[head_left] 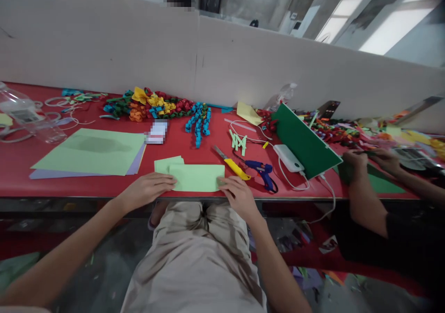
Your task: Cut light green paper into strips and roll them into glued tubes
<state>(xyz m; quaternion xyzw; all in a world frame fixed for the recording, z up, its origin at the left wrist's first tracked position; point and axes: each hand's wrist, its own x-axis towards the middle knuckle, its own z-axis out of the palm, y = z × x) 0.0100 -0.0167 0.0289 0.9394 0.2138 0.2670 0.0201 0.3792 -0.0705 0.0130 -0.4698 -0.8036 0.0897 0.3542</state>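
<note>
A light green piece of paper [198, 177] lies wide across the near edge of the red table, held at both ends. At its left end my left hand [148, 190] pinches the edge with the fingers together. My right hand [239, 196] grips the opposite end between thumb and fingers. Another light green piece [163, 164] sticks out from behind it at the upper left. Beyond my right hand lie a yellow-handled utility knife [236, 168] and a blue glue gun [260, 169]. Several short light green paper strips [238, 141] are piled behind them.
Light green and lilac sheets [93, 150] are stacked at left, beside a plastic bottle [31, 113]. Colourful paper flowers [149, 104] line the back. A green board [302, 139] leans by a white power bank [288, 157] with cables. At right, a co-worker's hands [368, 162] handle green material.
</note>
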